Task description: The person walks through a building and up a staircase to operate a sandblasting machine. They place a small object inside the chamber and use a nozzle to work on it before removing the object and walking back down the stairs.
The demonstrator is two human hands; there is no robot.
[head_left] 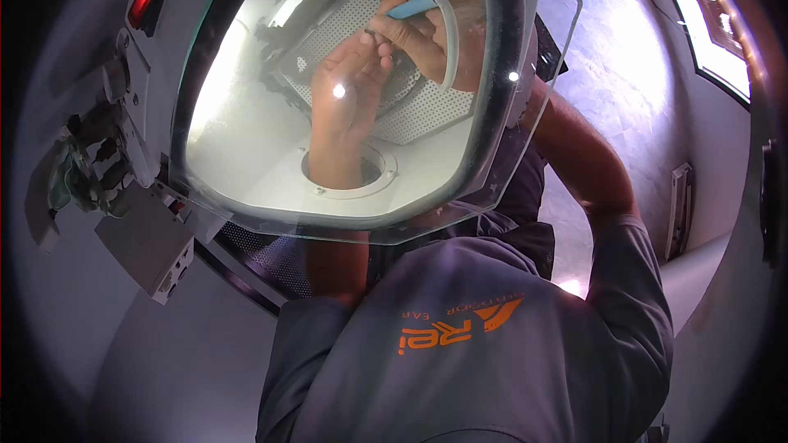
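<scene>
Through the clear window of a blasting cabinet, my right hand (427, 37) is closed around a light-blue blasting pen (413, 6). A pale hose (450, 41) curves from the pen's back end down past my wrist. My left hand (349, 70) comes up through a round arm port (373, 171) and pinches a small dark piece (369, 32) between thumb and fingers. Both hands' fingertips meet close together, near the pen's front end. The pen's tip is hidden by my fingers, and the piece is too small to identify.
A perforated metal plate (419, 119) lies beneath my hands inside the cabinet. The window's dark seal (182, 143) frames the view. A lit red switch (144, 4) sits on the left panel. A small grey box (148, 254) and fittings (90, 160) are at the left.
</scene>
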